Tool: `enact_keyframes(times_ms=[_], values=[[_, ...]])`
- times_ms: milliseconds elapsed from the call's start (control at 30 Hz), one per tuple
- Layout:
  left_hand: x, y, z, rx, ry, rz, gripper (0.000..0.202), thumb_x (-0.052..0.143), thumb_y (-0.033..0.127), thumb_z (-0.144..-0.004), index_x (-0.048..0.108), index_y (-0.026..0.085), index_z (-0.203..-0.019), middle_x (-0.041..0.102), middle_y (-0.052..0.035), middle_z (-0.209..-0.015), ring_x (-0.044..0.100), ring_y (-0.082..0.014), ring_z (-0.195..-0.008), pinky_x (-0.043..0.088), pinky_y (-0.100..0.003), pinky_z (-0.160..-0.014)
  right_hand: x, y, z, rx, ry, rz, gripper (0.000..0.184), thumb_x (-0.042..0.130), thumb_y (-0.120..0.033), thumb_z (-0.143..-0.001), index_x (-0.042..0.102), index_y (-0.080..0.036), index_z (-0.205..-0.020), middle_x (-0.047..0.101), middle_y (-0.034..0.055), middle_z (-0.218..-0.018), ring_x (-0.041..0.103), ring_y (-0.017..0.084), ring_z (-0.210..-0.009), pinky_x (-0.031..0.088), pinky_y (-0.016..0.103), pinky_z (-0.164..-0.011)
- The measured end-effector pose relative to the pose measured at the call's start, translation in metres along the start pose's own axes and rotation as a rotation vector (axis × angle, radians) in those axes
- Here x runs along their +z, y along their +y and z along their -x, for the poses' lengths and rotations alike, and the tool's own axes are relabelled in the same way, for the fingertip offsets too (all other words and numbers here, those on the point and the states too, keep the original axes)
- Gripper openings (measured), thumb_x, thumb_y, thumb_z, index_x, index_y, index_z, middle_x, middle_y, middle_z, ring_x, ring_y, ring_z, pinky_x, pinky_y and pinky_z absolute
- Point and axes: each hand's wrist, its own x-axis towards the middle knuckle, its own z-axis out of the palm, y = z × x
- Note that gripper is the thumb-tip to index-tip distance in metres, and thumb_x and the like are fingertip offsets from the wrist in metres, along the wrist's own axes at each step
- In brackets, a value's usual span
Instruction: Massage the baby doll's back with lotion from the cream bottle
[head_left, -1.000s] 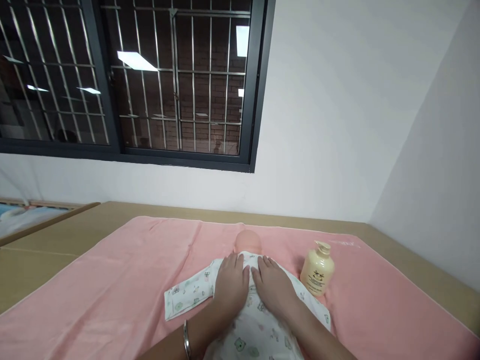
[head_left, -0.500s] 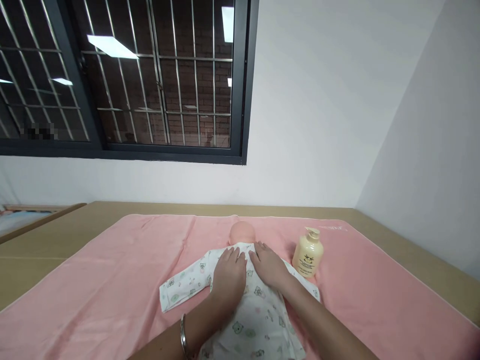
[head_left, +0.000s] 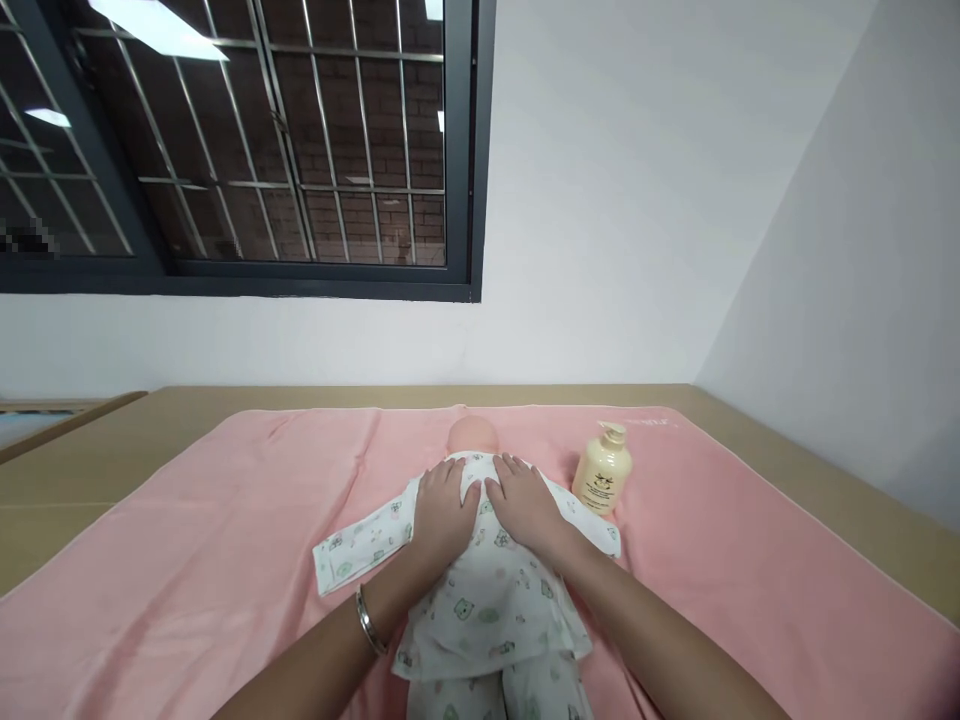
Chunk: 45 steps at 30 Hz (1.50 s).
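A baby doll (head_left: 472, 435) lies on the pink blanket, its bald head pointing away from me. It wears a white printed top (head_left: 487, 600) and matching trousers (head_left: 544, 690), with the sleeves spread to both sides. My left hand (head_left: 444, 508) rests flat on the upper left of the top, fingers stretched toward the head. Opposite it, my right hand (head_left: 525, 500) lies flat on the upper right, its thumb close to the left thumb. Neither hand grips anything. The doll's face is not visible.
A cream pump bottle (head_left: 603, 470) stands right of the doll, by the right sleeve. The pink blanket (head_left: 247, 520) covers most of a tan surface (head_left: 67, 490). Behind rise a white wall (head_left: 600, 200) and a dark-framed barred window (head_left: 300, 150).
My view has tilted down, so the doll's trousers now show. Both hands stay on the top; the left thumb is now spread wider and the left hand has shifted slightly outward.
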Motion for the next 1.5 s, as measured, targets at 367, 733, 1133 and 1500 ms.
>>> enact_keyframes(times_ms=[367,733,1133,1500], values=[[-0.001,-0.005,-0.001,0.049,-0.014,0.005,0.044,0.036,0.035,-0.095,0.053,0.017,-0.131,0.059,-0.0137,-0.133,0.050,-0.0284,-0.126,0.035,-0.049,-0.108,0.010,-0.015,0.016,-0.126,0.156,0.090,0.055,0.033,-0.030,-0.098,0.034,-0.015,-0.150,0.028,0.0145,-0.158,0.016,0.033,-0.148,0.015,0.052,-0.116],[0.000,0.001,0.008,0.121,0.048,-0.041,0.041,0.033,0.032,-0.097,0.058,0.019,-0.127,0.061,-0.0137,-0.131,0.052,-0.0287,-0.125,0.039,-0.048,-0.107,0.004,-0.007,0.007,-0.120,0.023,0.069,0.056,0.027,-0.033,-0.100,0.036,-0.009,-0.149,0.036,0.0180,-0.154,0.029,0.033,-0.143,0.022,0.049,-0.116],[-0.002,0.000,0.010,0.191,0.074,-0.017,0.037,0.034,0.030,-0.098,0.067,0.022,-0.109,0.069,-0.0109,-0.119,0.058,-0.0275,-0.119,0.039,-0.047,-0.107,-0.006,-0.003,-0.001,-0.065,-0.003,0.010,0.055,0.020,-0.041,-0.103,0.036,-0.018,-0.150,0.038,0.0156,-0.153,0.033,0.029,-0.142,0.025,0.050,-0.112],[0.002,-0.004,0.008,0.221,0.134,-0.013,0.033,0.039,0.028,-0.096,0.067,0.020,-0.111,0.069,-0.0096,-0.121,0.059,-0.0263,-0.117,0.042,-0.047,-0.105,-0.012,-0.008,0.010,-0.133,0.029,0.040,0.051,0.021,-0.037,-0.102,0.056,-0.017,-0.133,0.056,0.0147,-0.138,0.047,0.027,-0.131,0.034,0.042,-0.106]])
